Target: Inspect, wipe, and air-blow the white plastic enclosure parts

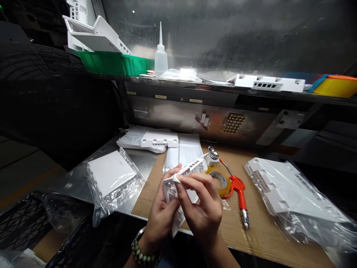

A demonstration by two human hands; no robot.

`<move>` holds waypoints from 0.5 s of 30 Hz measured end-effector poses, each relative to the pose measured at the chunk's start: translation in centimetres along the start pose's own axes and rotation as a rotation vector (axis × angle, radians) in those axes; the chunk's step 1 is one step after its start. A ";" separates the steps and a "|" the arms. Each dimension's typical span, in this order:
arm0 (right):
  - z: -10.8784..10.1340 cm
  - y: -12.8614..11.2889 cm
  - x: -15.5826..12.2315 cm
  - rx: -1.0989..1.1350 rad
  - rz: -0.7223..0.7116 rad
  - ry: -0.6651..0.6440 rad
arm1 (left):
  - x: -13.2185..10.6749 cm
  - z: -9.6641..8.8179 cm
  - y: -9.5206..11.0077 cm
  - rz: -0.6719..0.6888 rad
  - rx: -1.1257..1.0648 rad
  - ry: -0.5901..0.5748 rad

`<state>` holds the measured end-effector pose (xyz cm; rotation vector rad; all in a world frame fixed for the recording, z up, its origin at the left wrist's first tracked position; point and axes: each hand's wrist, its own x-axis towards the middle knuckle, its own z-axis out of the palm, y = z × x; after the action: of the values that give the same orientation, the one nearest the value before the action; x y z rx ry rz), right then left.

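Observation:
My left hand point(164, 208) grips a white plastic housing point(192, 167) with a row of slots along its edge, held tilted above the front of the bench. The fingers of my right hand point(202, 204) are pinched at the housing's near corner, on a small white piece, perhaps a cloth, that I cannot clearly make out. Part of the housing is hidden behind both hands. Just beyond my right hand lie a roll of yellow tape point(219, 181), a red air blow gun point(238, 188) and a small bottle with a metal top point(213, 158).
Bagged white housings lie at left point(111, 173) and right point(287, 186). Behind, another white housing point(159, 139) rests on stacked plastic bags point(189, 147). The shelf holds a green bin point(114, 64), a squeeze bottle point(161, 61) and a yellow bin point(336, 86). Cardboard point(267, 230) covers the bench.

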<state>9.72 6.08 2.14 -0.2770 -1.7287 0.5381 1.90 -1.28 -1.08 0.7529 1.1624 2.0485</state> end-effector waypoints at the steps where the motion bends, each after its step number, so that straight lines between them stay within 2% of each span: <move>1: 0.0 0.0 0.0 -0.011 -0.013 -0.008 | 0.0 0.1 0.1 0.001 -0.010 0.013; 3: -0.2 0.5 0.1 -0.044 -0.024 0.000 | -0.1 0.4 0.4 -0.008 -0.043 0.046; 5: -0.9 1.9 0.2 -0.098 -0.005 0.043 | -0.2 0.6 0.7 -0.053 -0.077 0.073; 7: -2.3 4.6 0.0 -0.168 0.052 0.113 | -0.1 0.3 1.1 -0.101 -0.112 0.094; 9: -4.2 8.4 -0.6 -0.283 0.163 0.159 | 0.0 -0.8 1.3 -0.153 -0.162 0.138; 11: -6.1 12.5 -1.8 -0.480 0.333 0.079 | 0.2 -3.2 1.3 -0.200 -0.212 0.210; 12: -6.9 14.4 -2.5 -0.581 0.421 -0.027 | 0.3 -4.9 1.2 -0.227 -0.240 0.248; 15: -8.9 18.1 -4.6 -0.666 0.535 -0.181 | 0.9 -10.9 0.7 -0.307 -0.388 0.305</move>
<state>17.46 21.34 -9.40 -1.2182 -1.9738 0.3516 -6.91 -6.42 -5.16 0.0694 0.9231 2.0749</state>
